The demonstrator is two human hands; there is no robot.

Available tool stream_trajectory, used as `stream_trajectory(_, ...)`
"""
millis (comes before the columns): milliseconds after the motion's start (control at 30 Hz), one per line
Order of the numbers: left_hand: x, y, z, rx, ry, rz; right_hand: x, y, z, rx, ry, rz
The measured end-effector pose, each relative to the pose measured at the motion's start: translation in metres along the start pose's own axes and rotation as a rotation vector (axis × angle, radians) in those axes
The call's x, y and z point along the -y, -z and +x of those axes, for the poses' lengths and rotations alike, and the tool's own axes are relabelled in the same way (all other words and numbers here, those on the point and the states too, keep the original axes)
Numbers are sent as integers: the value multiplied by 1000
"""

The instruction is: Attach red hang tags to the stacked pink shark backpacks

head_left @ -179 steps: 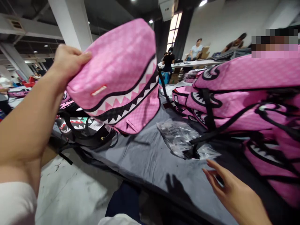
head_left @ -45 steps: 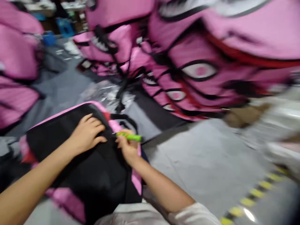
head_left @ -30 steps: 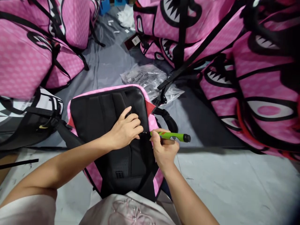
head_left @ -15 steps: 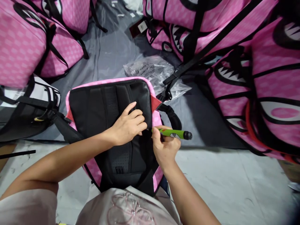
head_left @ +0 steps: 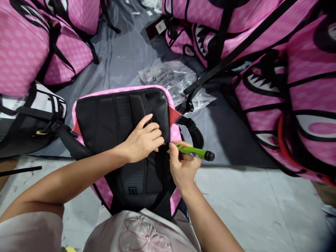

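A pink backpack (head_left: 103, 115) lies with its black padded back panel facing up, its lower end against my front. My left hand (head_left: 143, 141) rests palm down on this panel. Its outer fingers are a little apart, while index finger and thumb close together on the black material. Held in my right hand (head_left: 185, 166) is a green marker pen (head_left: 195, 151) with a black end, pointing left. Its dark tip meets the panel near the right edge, beside my left index finger. The exact contact spot is small and partly hidden by my fingers.
A crumpled clear plastic bag (head_left: 168, 75) lies behind the backpack on the grey cloth (head_left: 126, 52). More pink bags with shark-mouth prints (head_left: 265, 80) stand at right and more pink bags (head_left: 67, 57) at left. A black and white bag (head_left: 47, 105) sits below those on the left.
The view has shifted slightly. Both hands keep nearly the same place on the backpack, and the pen's rear end has dipped slightly.
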State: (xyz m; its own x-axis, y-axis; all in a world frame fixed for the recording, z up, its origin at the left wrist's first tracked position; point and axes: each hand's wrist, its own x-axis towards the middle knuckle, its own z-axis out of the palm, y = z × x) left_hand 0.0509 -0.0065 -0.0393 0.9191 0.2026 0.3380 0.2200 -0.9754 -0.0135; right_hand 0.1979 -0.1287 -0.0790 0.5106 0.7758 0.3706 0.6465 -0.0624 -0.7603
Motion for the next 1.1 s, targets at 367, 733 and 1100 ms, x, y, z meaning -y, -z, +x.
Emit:
stream_trajectory(367, 1, -1, 0, -1, 4, -20, 5, 3, 7, 101, -91, 57)
stream_trajectory(733, 2, -1, 0, 30, 3, -16, 0, 3, 1, 54, -137, 61)
stream_trajectory(1100, 1, 5, 6, 77, 19, -26, -4, 5, 6, 78, -59, 40)
